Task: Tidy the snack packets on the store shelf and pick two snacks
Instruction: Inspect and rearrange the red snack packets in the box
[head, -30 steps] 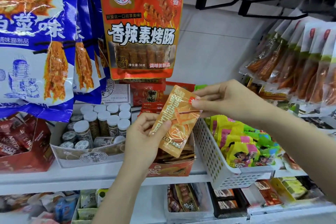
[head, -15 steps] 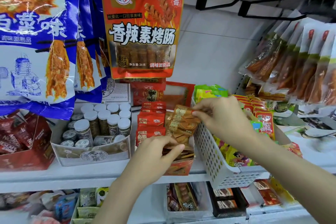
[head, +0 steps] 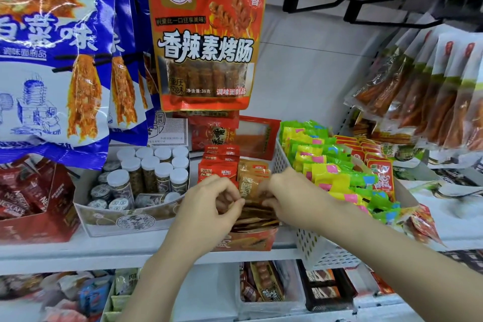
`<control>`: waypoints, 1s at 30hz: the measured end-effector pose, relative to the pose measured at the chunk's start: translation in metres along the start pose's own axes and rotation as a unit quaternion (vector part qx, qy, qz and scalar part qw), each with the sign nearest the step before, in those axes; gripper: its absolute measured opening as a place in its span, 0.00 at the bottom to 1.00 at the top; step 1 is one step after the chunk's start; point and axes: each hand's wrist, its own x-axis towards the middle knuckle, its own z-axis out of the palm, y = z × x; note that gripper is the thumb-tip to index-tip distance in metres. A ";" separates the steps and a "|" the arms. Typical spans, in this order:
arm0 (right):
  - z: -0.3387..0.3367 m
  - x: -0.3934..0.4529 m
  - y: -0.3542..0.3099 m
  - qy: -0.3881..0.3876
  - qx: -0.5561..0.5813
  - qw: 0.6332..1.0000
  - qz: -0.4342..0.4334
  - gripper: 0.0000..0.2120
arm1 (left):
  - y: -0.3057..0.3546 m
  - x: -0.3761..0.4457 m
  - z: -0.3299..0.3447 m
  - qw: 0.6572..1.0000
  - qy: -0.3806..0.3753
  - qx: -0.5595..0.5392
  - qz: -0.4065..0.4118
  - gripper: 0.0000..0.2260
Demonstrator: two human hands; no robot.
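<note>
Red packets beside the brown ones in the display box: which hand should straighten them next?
Left, probably. The left hand sits directly in front of the red packets; the right hand is over the brown packets, nearer the white basket.

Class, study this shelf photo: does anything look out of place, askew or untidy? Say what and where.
One red packet lies tilted on the shelf, outside the white basket to its right. One jar lies on its side at the front of its tray while the rest stand.
</note>
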 end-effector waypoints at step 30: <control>0.014 0.054 0.006 -0.036 -0.040 0.990 0.128 0.15 | -0.010 -0.003 0.008 0.988 -0.150 0.023 -0.003 0.11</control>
